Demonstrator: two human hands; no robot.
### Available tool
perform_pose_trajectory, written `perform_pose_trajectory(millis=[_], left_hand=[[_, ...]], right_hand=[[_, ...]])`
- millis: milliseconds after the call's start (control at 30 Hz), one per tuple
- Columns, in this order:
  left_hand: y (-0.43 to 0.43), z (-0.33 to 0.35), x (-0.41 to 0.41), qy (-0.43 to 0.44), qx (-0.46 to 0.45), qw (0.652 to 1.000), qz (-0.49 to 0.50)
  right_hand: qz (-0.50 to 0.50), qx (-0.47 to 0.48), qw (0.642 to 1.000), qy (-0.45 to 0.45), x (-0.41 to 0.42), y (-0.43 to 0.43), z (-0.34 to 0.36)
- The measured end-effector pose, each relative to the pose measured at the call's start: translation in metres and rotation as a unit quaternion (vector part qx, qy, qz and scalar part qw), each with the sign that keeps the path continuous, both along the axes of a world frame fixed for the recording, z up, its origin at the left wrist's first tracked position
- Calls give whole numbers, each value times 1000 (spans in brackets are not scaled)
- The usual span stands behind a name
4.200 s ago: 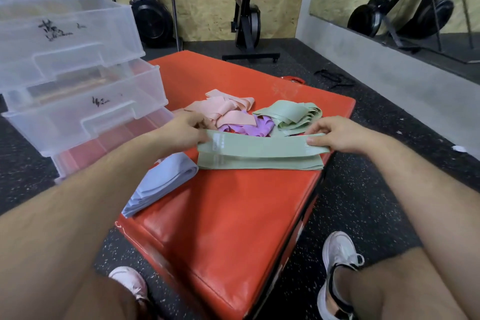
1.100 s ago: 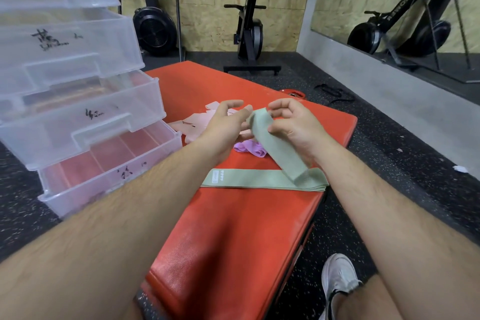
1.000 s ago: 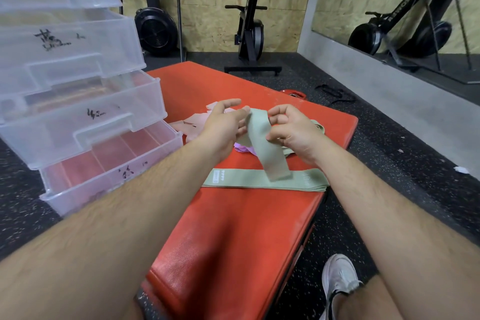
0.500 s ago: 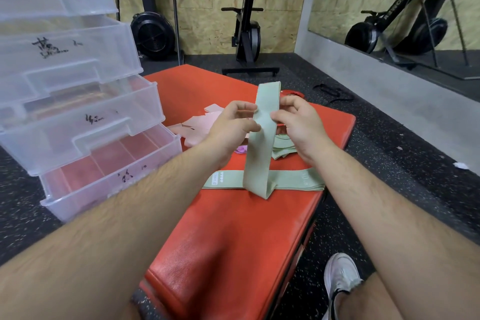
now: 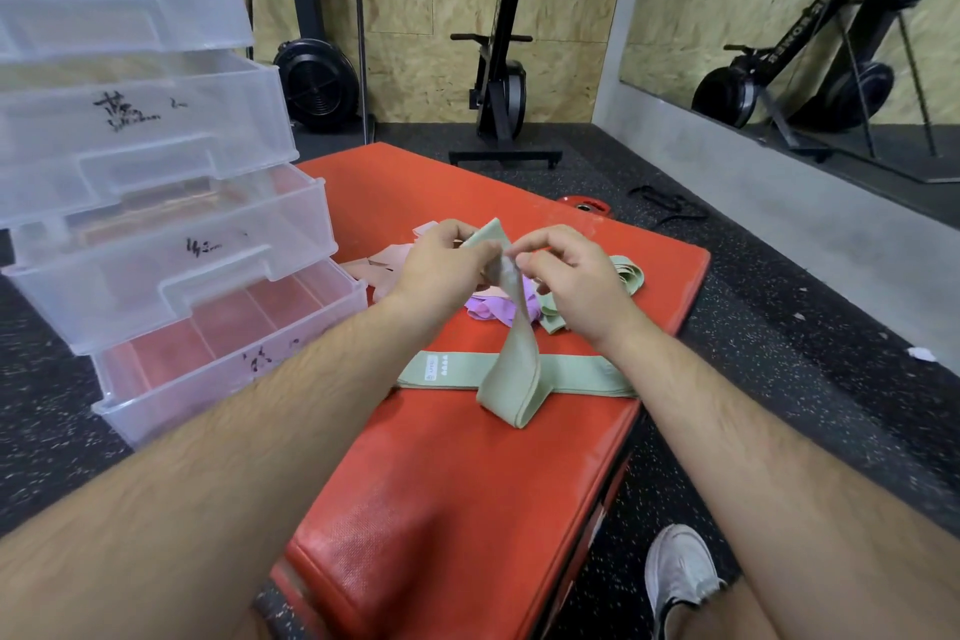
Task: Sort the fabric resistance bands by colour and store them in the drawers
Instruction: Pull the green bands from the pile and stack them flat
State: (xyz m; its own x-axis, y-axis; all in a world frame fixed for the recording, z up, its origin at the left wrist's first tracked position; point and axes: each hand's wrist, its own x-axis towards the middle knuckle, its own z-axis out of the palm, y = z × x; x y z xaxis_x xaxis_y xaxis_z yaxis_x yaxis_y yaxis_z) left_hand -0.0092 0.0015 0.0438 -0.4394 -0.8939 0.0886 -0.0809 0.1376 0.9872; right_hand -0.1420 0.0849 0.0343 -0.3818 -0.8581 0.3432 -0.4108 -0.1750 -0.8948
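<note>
My left hand [image 5: 447,265] and my right hand [image 5: 569,278] both pinch the top of a pale green band [image 5: 511,369] that hangs down in a loop. Its lower end rests across a flat stack of green bands [image 5: 576,374] on the red mat [image 5: 467,483]. Behind my hands lie pink bands [image 5: 384,265], a purple band [image 5: 483,312] and more green bands [image 5: 626,276]. A stack of clear plastic drawers [image 5: 171,276] stands at the left, pulled open, with handwritten labels on their fronts.
The mat is a raised red pad on a black speckled floor [image 5: 779,353]. My white shoe [image 5: 680,572] is at the mat's lower right. Exercise machines [image 5: 498,42] stand by the wooden back wall. A mirror [image 5: 831,16] runs along the right wall.
The held green band has sunk a little and its loop now lies further forward over the flat stack. My hands have drawn closer together at its top.
</note>
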Motion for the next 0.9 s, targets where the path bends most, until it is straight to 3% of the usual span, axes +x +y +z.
perform_pose_trajectory(millis=[133,233,367,600,900], left_hand=[[0,6,12,0,-18,999,-31],[-2,6,21,-37,-81,995,-40],[-4,5,30,-80,-125,988,-49],[-27,0,46,-37,-23,999,10],[-53,-14,57,-42,40,997,56]], right_hand=[[11,49,996,-70,-1,-7,-1],[71,101,992,-37,7,-5,-5],[89,99,991,-25,13,-2,-5],[155,243,957,-30,-11,17,2],[132,385,913,37,-71,52,4]])
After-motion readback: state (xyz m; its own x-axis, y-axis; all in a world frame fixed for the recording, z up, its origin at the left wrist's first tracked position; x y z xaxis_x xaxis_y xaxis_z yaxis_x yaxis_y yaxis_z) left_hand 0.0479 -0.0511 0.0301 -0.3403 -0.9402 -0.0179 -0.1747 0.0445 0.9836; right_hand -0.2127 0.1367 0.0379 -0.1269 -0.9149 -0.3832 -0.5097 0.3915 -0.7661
